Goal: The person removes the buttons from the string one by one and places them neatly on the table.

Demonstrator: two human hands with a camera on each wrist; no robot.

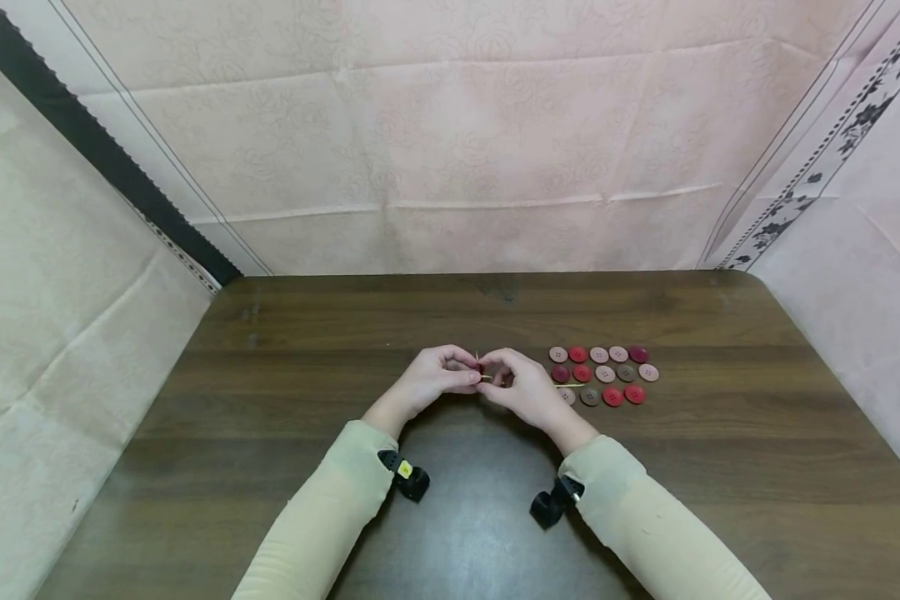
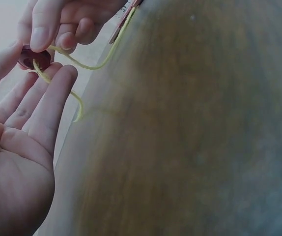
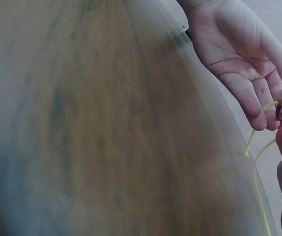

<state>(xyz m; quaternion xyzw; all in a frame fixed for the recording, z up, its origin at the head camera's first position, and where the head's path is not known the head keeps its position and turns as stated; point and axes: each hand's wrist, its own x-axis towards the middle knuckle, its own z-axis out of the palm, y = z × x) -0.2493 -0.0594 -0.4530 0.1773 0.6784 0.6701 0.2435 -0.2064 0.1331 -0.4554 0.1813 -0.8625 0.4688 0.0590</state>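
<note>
In the head view my left hand point(image 1: 437, 377) and right hand point(image 1: 523, 388) meet fingertip to fingertip above the table. Between them is a small dark red button point(image 2: 36, 58), tilted on edge. My left fingertips pinch it from one side. The right thumb and finger grip its opposite edge, partly covering it. A yellow string point(image 2: 100, 65) passes through the button; a short end dangles past my left fingers, and the longer part curves away beneath the right hand. In the right wrist view the button is mostly hidden by fingers.
Rows of pink, red, maroon and grey buttons point(image 1: 604, 374) lie on the wooden table point(image 1: 330, 333), just right of my right hand. A stretch of yellow string lies among them. Pale patterned cloth point(image 1: 495, 150) hangs behind the table.
</note>
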